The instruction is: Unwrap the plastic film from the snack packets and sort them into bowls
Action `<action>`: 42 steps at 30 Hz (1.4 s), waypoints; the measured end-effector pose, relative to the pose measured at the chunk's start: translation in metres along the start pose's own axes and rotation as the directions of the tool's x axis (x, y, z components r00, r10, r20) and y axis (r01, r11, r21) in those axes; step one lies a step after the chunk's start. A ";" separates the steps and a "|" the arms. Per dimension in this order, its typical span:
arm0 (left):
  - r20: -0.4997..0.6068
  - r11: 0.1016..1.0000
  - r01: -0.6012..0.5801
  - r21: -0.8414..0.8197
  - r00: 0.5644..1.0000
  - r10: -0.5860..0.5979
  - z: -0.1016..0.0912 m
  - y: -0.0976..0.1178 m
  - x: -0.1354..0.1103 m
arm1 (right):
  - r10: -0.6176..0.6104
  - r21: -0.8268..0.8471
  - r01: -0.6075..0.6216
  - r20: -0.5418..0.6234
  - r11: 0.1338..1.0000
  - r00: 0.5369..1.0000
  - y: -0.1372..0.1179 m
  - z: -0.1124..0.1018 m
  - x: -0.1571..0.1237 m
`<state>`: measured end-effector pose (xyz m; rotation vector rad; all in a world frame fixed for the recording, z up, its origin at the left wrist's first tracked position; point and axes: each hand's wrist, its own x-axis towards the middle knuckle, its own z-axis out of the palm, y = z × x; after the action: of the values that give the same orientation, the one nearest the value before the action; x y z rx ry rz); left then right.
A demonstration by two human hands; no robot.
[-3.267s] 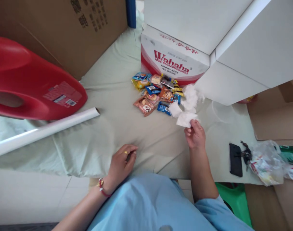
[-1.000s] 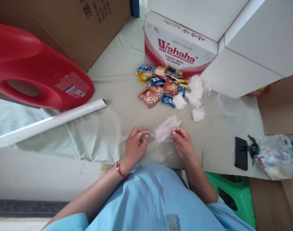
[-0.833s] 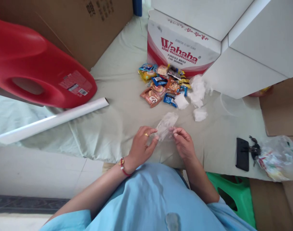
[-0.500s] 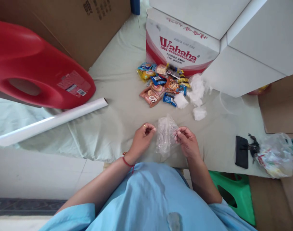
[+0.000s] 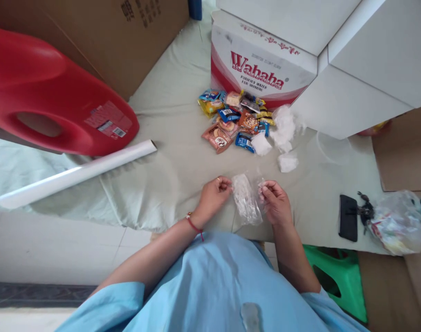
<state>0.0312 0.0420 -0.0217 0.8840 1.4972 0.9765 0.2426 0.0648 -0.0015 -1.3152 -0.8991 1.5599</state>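
Observation:
A crumpled clear plastic bag [image 5: 245, 199] is between my two hands, just above or on the cloth near its front edge. My right hand [image 5: 276, 203] pinches the bag's right edge between thumb and fingers. At the bag's upper left edge are the closed fingertips of my left hand [image 5: 215, 196], which appear to grip it. A red cord circles the left wrist. Beyond the hands lies a pile of small wrapped snacks [image 5: 236, 120]. White crumpled tissue-like pieces [image 5: 283, 127] sit at the pile's right side.
A Wahaba-like printed carton [image 5: 255, 69] stands behind the snacks, beside white boxes [image 5: 355, 87]. On the left are a red jug [image 5: 72, 101] and a white roll [image 5: 82, 173]. To the right lie a black phone [image 5: 347, 217], keys [image 5: 365, 210] and a plastic bag of items [image 5: 400, 223].
Both hands have shifted slightly right with the bag. The bag now tilts and its right edge is drawn out toward my right hand.

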 end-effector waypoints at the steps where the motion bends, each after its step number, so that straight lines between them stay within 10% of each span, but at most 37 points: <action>1: -0.009 1.000 -0.006 -0.021 1.000 0.006 -0.004 -0.002 0.001 | -0.004 0.002 0.004 -0.011 1.000 1.000 -0.001 -0.002 0.001; 6: -0.053 0.925 -0.327 0.196 0.938 0.343 -0.021 -0.005 -0.007 | 0.022 0.027 -0.019 -0.086 0.999 0.996 -0.002 -0.013 0.003; 11: 0.240 0.696 -0.643 0.321 0.766 0.597 0.002 0.003 -0.008 | 0.069 0.063 -0.064 -0.070 0.996 0.995 -0.002 -0.010 -0.001; 20: -0.138 0.876 -0.428 0.222 0.876 0.462 -0.021 0.005 0.000 | 0.002 -0.008 -0.005 -0.298 1.000 0.954 -0.004 -0.038 0.005; 26: 0.439 0.397 -0.823 0.407 0.557 0.705 0.004 -0.001 -0.002 | 0.027 -0.014 -0.031 -0.236 0.999 0.971 0.003 -0.035 0.003; 29: 0.485 0.306 -0.845 0.439 0.510 0.710 0.029 -0.006 0.010 | 0.015 -0.013 -0.019 -0.233 1.000 0.972 -0.001 -0.031 0.001; 32: 0.382 0.385 -0.828 0.408 0.538 0.751 0.034 -0.006 0.018 | -0.015 -0.043 0.002 -0.287 0.999 0.958 -0.006 -0.038 0.001; 35: 0.194 0.598 -0.740 0.309 0.664 0.722 0.020 -0.002 0.016 | -0.030 -0.071 0.005 -0.348 0.997 0.937 -0.006 -0.051 0.002; 39: -0.184 0.908 -0.416 0.041 0.890 0.416 -0.009 -0.002 0.008 | -0.035 -0.075 0.007 -0.383 0.997 0.923 0.000 -0.064 0.004; 42: -0.343 0.941 -0.243 -0.234 0.927 0.154 -0.030 -0.008 0.004 | -0.053 -0.089 0.022 -0.360 0.996 0.932 0.004 -0.066 0.005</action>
<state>0.0006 0.0390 -0.0284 0.7094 1.5092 1.4988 0.3067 0.0670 -0.0188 -1.5724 -0.7559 1.2047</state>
